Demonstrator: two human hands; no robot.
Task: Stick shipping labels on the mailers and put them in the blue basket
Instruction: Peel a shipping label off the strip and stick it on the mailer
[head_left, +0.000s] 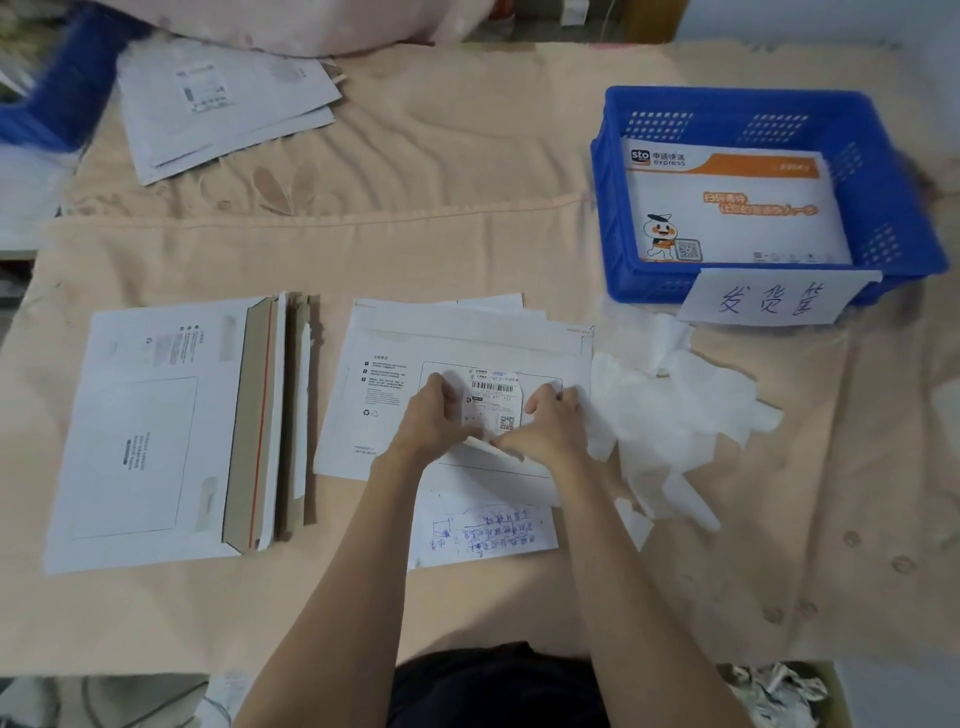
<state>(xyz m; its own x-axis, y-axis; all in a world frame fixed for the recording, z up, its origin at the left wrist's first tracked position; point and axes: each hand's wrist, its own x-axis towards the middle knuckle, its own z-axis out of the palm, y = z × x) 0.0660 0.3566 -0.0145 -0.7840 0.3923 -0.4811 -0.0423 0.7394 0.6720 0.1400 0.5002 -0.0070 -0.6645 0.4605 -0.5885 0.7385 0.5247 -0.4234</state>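
Note:
A white mailer (395, 343) lies flat in the middle of the table, on top of other white mailers. A shipping label (493, 397) with a barcode and a QR code lies in its printed frame. My left hand (434, 415) pinches the label's left side. My right hand (548, 421) pinches its right side and lower edge, where a strip of backing curls up. The blue basket (613, 228) stands at the back right and holds one white and orange mailer (727, 208).
A stack of mailers with open flaps (156, 431) lies at the left. More mailers (218, 104) sit at the back left beside a second blue basket (57, 98). Crumpled backing paper (670, 410) is piled right of my hands. A handwritten note (483, 530) lies under my forearms.

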